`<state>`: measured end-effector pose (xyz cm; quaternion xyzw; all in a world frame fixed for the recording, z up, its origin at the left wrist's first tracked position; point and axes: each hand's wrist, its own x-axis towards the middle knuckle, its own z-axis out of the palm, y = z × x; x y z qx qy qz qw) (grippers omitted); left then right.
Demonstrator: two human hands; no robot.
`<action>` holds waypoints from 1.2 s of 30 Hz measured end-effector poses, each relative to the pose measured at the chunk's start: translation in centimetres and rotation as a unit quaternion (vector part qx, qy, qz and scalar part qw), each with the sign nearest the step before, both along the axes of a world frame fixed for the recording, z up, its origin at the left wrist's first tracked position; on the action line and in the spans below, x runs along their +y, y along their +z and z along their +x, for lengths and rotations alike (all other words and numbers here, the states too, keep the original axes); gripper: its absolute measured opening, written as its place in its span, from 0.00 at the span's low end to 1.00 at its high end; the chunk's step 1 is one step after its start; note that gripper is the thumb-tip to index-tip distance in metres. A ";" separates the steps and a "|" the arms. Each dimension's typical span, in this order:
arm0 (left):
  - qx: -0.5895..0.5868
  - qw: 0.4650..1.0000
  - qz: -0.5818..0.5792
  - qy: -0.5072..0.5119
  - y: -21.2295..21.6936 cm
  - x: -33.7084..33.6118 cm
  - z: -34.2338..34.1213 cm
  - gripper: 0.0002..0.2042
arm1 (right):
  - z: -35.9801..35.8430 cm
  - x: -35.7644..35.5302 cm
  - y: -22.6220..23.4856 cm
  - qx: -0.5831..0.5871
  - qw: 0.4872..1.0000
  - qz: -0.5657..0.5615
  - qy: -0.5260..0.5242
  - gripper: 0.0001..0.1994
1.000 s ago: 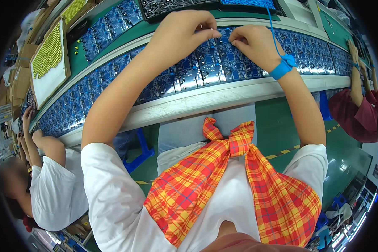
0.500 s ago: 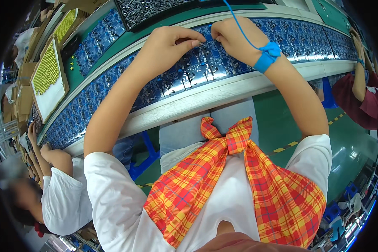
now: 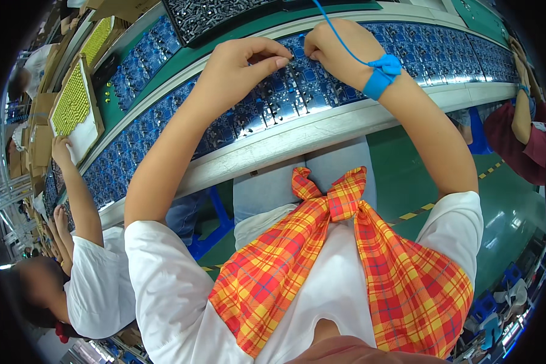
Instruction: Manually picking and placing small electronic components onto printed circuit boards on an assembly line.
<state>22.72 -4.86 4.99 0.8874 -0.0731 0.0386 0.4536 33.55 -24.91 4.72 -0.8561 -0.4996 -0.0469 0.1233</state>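
A long row of blue circuit boards point(image 3: 297, 91) runs along a conveyor in front of me. My left hand point(image 3: 239, 67) hovers over the boards with thumb and fingers pinched together near a small dark part that is too small to make out. My right hand point(image 3: 333, 48) rests just beside it, fingertips down on the same board. A blue wrist strap point(image 3: 382, 76) with a coiled blue cord wraps my right wrist. The two hands nearly touch at the fingertips.
A dark tray of small grey parts point(image 3: 224, 15) lies beyond the boards. A tray of yellow parts point(image 3: 73, 103) sits at the far left. A co-worker in white point(image 3: 97, 285) works on my left, and another person's arm point(image 3: 525, 115) reaches in at the right.
Both hands appear lower and nearer in the picture as the view tilted. The fingertips have come closer together over one board.
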 end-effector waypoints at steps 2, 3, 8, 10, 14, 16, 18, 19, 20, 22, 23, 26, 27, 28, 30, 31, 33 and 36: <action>0.000 1.000 -0.001 0.001 0.0 0.0 0.0 0.09 | 0.0 0.2 0.5 -0.017 0.999 -0.042 0.009 0.05; 0.003 1.000 0.007 0.004 0.0 -0.2 -0.1 0.09 | 0.2 0.3 0.8 -0.017 0.999 -0.041 0.010 0.05; -0.130 0.979 0.147 -0.057 -0.3 -0.7 0.2 0.06 | 5.3 1.6 2.5 0.058 0.987 0.149 -0.029 0.06; -0.199 0.953 0.209 -0.092 -0.7 -1.1 0.4 0.05 | 8.6 2.5 2.5 0.044 0.962 0.238 -0.123 0.09; -0.227 0.926 0.276 -0.124 -1.0 -2.2 0.5 0.03 | 12.8 3.0 -1.1 -0.009 0.974 0.196 -0.114 0.12; -0.227 0.921 0.296 -0.115 -1.2 -2.1 0.4 0.02 | 13.7 3.1 -1.1 0.073 0.975 0.190 -0.087 0.12; -0.226 0.918 0.306 -0.111 -1.3 -2.3 0.3 0.02 | 14.7 3.1 -1.5 0.115 0.973 0.187 -0.075 0.13; -0.229 0.918 0.306 -0.110 -1.3 -2.4 0.4 0.03 | 15.1 3.1 -1.8 0.129 0.968 0.199 -0.078 0.12; -0.233 0.917 0.305 -0.109 -1.3 -2.5 0.4 0.03 | 15.4 3.1 -2.1 0.144 0.963 0.212 -0.081 0.12; -0.236 0.916 0.305 -0.110 -1.3 -2.6 0.6 0.03 | 16.1 2.7 -2.8 0.158 0.958 0.225 -0.086 0.12; -0.239 0.915 0.305 -0.109 -1.4 -2.5 0.7 0.03 | 16.4 2.3 -3.1 0.176 0.944 0.260 -0.101 0.11; -0.242 0.915 0.309 -0.097 -1.3 -2.1 0.5 0.03 | 15.5 2.5 -2.5 0.216 0.911 0.329 -0.120 0.10; -0.242 0.909 0.323 -0.100 -1.4 -2.1 0.4 0.03 | 15.2 2.6 -2.3 0.240 0.900 0.345 -0.119 0.10; -0.242 0.904 0.336 -0.103 -1.5 -2.1 0.3 0.03 | 14.9 2.7 -2.2 0.264 0.887 0.359 -0.118 0.10; -0.246 0.898 0.348 -0.109 -1.3 -2.4 0.4 0.03 | 15.0 2.4 -2.1 0.284 0.875 0.374 -0.120 0.10; -0.248 0.894 0.356 -0.110 -1.2 -2.5 0.4 0.03 | 15.1 2.2 -2.1 0.275 0.879 0.374 -0.110 0.10; -0.252 0.887 0.371 -0.112 -1.0 -2.7 0.4 0.03 | 15.1 1.8 -2.3 0.257 0.888 0.371 -0.091 0.11; -0.260 0.881 0.376 -0.120 -0.7 -2.7 0.5 0.03 | 14.9 1.4 -2.5 0.263 0.879 0.389 -0.081 0.12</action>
